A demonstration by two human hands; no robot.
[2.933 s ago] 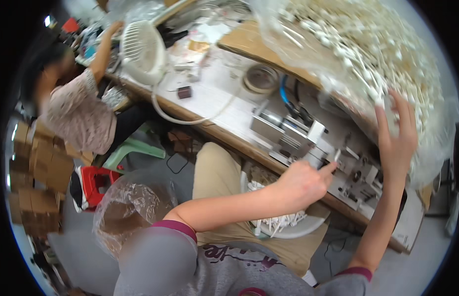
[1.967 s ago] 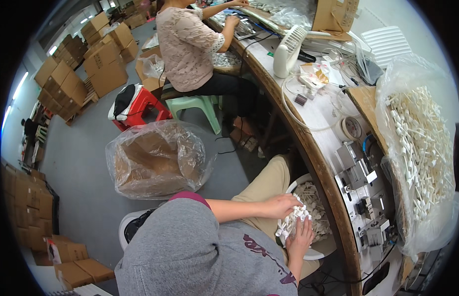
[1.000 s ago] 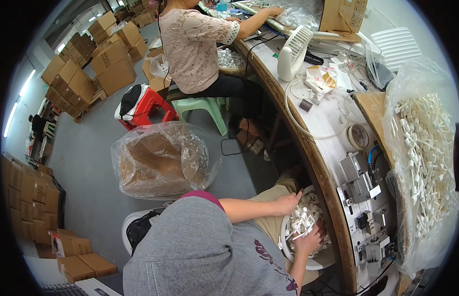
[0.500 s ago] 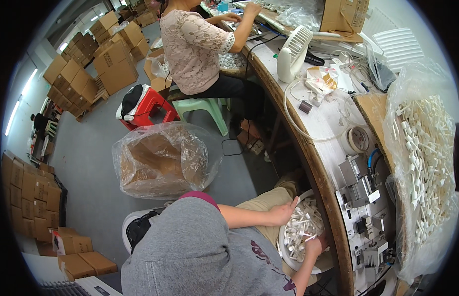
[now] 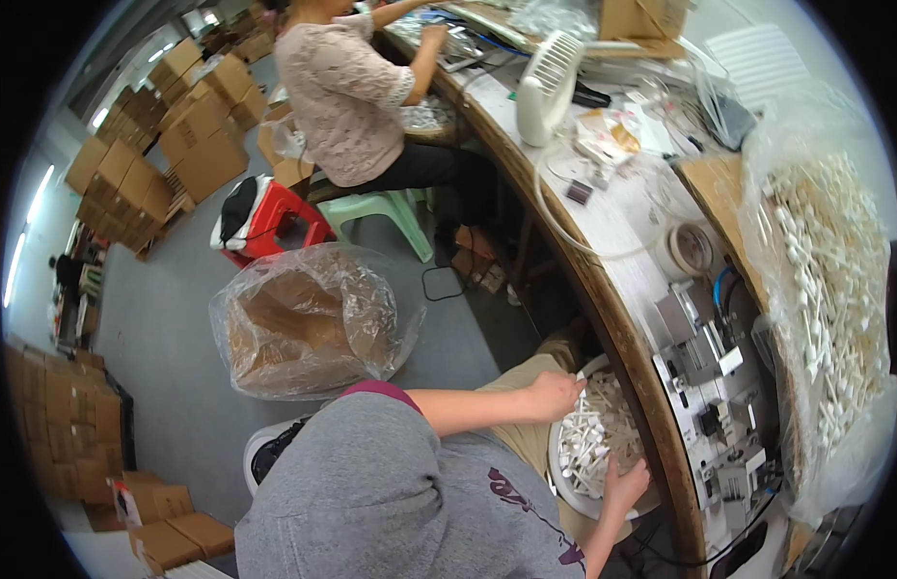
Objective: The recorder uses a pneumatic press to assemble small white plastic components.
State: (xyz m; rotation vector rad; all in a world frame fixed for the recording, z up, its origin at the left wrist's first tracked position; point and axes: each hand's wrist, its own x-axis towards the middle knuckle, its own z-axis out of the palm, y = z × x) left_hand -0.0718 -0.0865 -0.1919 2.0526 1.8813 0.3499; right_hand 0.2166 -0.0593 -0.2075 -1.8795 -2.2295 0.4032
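A round white basin sits at my lap beside the table's edge, holding many small white plastic pieces with stems and wider heads. My left hand is over its far-left rim, with fingertips pinched together; a small whitish bit shows at the tips, too small to name. Above the basin's near-right side is my right hand, thumb and forefinger apart, with nothing visible between them. The lower fingers of that hand are partly hidden.
Metal fixtures, a tape roll and a white fan stand on the worktable. A plastic-lined carton of white pieces is at the right. Another lined carton stands on the floor. A co-worker sits farther along.
My left hand has lifted from the basin's rim and its fingers have closed. My right hand has come up out of the pieces and spread its thumb. The whole view has shifted slightly.
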